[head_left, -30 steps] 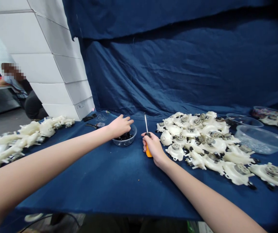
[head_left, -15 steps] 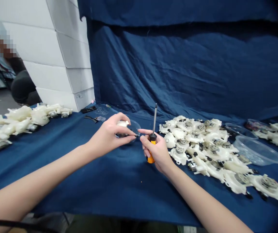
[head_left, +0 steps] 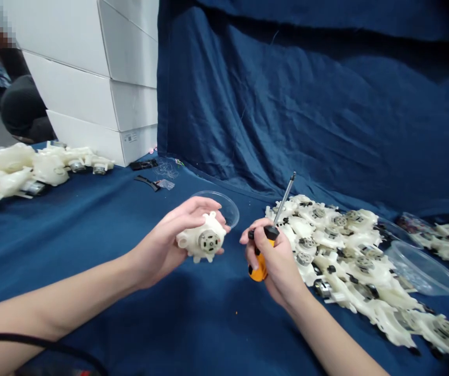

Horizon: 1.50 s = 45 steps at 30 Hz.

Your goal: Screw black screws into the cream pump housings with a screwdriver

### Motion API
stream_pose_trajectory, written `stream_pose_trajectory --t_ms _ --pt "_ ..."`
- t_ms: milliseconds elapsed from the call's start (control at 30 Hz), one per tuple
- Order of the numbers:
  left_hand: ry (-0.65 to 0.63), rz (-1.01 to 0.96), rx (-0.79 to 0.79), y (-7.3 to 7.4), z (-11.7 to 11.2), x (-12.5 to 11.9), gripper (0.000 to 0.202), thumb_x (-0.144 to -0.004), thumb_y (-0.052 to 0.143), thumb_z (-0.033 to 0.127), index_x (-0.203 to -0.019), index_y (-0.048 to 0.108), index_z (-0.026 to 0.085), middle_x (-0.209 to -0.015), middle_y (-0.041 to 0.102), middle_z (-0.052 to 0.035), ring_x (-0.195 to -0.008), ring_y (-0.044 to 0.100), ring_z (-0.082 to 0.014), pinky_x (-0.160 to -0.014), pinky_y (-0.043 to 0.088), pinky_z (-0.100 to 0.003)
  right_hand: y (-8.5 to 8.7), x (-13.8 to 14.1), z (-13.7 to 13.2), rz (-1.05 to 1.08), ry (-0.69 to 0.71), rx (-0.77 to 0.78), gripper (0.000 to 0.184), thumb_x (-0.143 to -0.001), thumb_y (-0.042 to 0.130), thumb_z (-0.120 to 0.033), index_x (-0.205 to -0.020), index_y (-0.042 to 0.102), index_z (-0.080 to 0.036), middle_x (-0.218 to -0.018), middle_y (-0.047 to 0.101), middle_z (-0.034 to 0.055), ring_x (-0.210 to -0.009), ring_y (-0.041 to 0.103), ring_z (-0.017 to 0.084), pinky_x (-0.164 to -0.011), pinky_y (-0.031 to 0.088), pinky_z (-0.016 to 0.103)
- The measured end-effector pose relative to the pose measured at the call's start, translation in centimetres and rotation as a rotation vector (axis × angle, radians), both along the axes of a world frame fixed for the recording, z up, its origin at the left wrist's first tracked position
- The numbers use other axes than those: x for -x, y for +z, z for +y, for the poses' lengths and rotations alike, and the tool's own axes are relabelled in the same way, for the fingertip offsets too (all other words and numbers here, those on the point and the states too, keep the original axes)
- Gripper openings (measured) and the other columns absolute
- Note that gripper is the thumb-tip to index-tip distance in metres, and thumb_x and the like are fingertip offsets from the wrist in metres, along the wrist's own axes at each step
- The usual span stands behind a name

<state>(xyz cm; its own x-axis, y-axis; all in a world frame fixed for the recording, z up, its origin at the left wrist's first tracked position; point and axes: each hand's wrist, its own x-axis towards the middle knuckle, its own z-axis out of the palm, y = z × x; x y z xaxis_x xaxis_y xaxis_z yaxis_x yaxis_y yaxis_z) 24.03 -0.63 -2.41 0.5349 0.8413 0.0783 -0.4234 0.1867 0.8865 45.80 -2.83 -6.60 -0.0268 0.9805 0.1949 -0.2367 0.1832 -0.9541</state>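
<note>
Blue cloth (head_left: pixel 130 261) | left grip (head_left: pixel 169 243) clasps housing (head_left: pixel 203 240) | right grip (head_left: pixel 277 261) clasps screwdriver (head_left: pixel 273 231) | bowl (head_left: pixel 230 209) contents hidden

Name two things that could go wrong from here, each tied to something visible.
1. The left hand cups the white motor housing in the air, so the screwdriver in the right hand might slip off it and jab that hand.
2. The clear bowl sits just behind the left hand; a nudge might tip it.
</note>
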Motion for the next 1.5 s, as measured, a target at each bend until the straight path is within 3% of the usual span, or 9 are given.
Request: stream_pose_trajectory --t_ms 100,233,367,633,767,967,1133,1333,1500 --pt "-0.164 -0.074 0.23 -0.7 -0.6 -0.3 0.031 -0.086 0.062 0.026 -0.116 0.062 0.021 -0.117 0.068 -0.01 -0.105 0.069 -0.0309 -0.099 0.056 -0.055 -0.4 -0.7 -0.1 -0.036 0.022 0.05 0.036 -0.087 0.077 -0.049 -0.09 0.058 -0.018 -0.082 0.065 -0.0033 -0.041 0.046 0.0 -0.045 0.037 0.015" --pt "-0.231 -0.055 0.302 -2.1 -0.5 -0.8 0.043 -0.083 0.063 0.019 -0.126 0.058 0.019 -0.124 0.07 -0.0128 -0.111 0.071 -0.0333 -0.11 0.047 -0.056 -0.6 -1.1 -0.1 -0.082 0.028 0.117 0.037 -0.082 0.082 -0.048 -0.093 0.063 -0.018 -0.071 0.063 -0.0042 -0.042 0.045 0.0 -0.046 0.037 0.015" --pt "-0.304 -0.001 0.265 -2.8 -0.1 -1.0 0.05 -0.091 0.062 0.021 -0.139 0.052 0.016 -0.126 0.071 -0.0191 -0.126 0.066 -0.0356 -0.111 0.045 -0.05 -0.5 -1.3 -0.1 -0.113 0.042 0.143 0.038 -0.082 0.083 -0.045 -0.105 0.066 -0.021 -0.053 0.052 -0.0081 -0.044 0.045 0.003 -0.047 0.038 0.015" --pt "-0.269 0.011 0.154 -2.3 -0.3 -0.7 0.046 -0.1 0.06 0.027 -0.145 0.054 0.02 -0.146 0.061 -0.0176 -0.125 0.065 -0.0264 -0.084 0.051 -0.029 -0.3 -1.5 -0.3 -0.033 -0.023 0.056 0.034 -0.084 0.081 -0.041 -0.105 0.064 -0.021 -0.095 0.071 0.0006 -0.047 0.049 0.0 -0.047 0.04 0.016" --pt "-0.262 -0.067 0.119 -2.1 0.0 -0.5 0.042 -0.101 0.059 0.027 -0.143 0.057 0.021 -0.154 0.054 -0.014 -0.123 0.064 -0.0233 -0.09 0.052 -0.03 0.0 -1.5 -0.4 0.019 -0.042 0.032 0.031 -0.085 0.079 -0.041 -0.1 0.061 -0.021 -0.088 0.068 -0.0023 -0.046 0.048 0.001 -0.045 0.038 0.016" --pt "-0.153 -0.111 0.011 -2.2 0.5 -0.7 0.03 -0.103 0.059 0.028 -0.132 0.058 0.022 -0.141 0.064 -0.014 -0.13 0.063 -0.0249 -0.106 0.049 -0.035 -0.5 -1.1 -0.6 -0.03 0.027 0.076 0.035 -0.082 0.082 -0.04 -0.105 0.063 -0.022 -0.088 0.07 -0.0011 -0.043 0.047 0.001 -0.045 0.039 0.017" --pt "-0.064 -0.076 -0.047 -2.2 0.5 -0.7 0.038 -0.1 0.064 0.028 -0.136 0.054 0.034 -0.149 0.058 -0.0079 -0.116 0.066 -0.0189 -0.078 0.054 -0.023 -0.7 -0.6 -0.8 -0.09 0.042 0.049 0.032 -0.082 0.083 -0.041 -0.1 0.066 -0.02 -0.082 0.07 -0.001 -0.043 0.047 0.001 -0.046 0.04 0.017" --pt "-0.183 -0.003 -0.061 -2.4 0.5 -0.6 0.05 -0.095 0.071 0.022 -0.142 0.057 0.027 -0.146 0.058 -0.0126 -0.111 0.065 -0.0189 -0.082 0.056 -0.024 -0.8 -0.6 -0.9 -0.183 -0.055 0.002 0.037 -0.077 0.086 -0.043 -0.097 0.066 -0.02 -0.073 0.067 -0.0021 -0.043 0.049 0.004 -0.042 0.039 0.017" --pt "-0.291 0.017 -0.045 -2.9 0.8 -0.2 0.051 -0.091 0.075 0.02 -0.138 0.057 0.029 -0.133 0.062 -0.0098 -0.112 0.066 -0.0215 -0.1 0.056 -0.038 -0.7 -1.0 -1.0 -0.282 -0.094 -0.058 0.032 -0.076 0.087 -0.041 -0.094 0.07 -0.019 -0.065 0.061 -0.004 -0.046 0.052 0.005 -0.044 0.042 0.017"
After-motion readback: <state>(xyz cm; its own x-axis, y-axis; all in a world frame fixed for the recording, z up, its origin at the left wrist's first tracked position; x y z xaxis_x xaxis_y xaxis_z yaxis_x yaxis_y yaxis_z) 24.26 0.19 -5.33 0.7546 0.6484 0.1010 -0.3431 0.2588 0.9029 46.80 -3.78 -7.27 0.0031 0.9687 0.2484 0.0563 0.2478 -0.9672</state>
